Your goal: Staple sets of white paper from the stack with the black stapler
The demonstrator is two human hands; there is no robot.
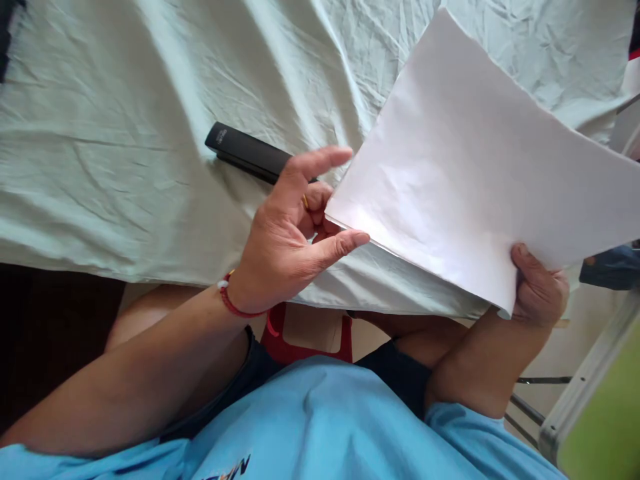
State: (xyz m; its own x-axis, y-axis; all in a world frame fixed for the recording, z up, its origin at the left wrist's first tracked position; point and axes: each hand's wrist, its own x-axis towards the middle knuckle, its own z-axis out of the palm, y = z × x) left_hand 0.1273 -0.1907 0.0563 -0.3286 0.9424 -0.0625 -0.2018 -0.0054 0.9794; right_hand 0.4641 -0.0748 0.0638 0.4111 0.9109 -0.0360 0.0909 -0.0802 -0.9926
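A stack of white paper sheets point(465, 153) is held up at a slant over the cloth-covered surface. My right hand point(540, 287) grips its lower right corner, thumb on top and fingers mostly hidden beneath; the sheet curls beside the thumb. At the left corner, my left hand point(295, 227) has its thumb and index finger spread wide. Its other fingers bend in at the paper's corner, and the thumb tip lies at the lower edge. A black stapler point(250, 150) lies just beyond my left hand, its near end covered by the hand.
A wrinkled pale green cloth point(125, 147) covers the surface before me and hangs over its near edge. Below that edge is a red frame-like object point(305, 350). At the lower right stands a green panel with a metal rim point(590, 380).
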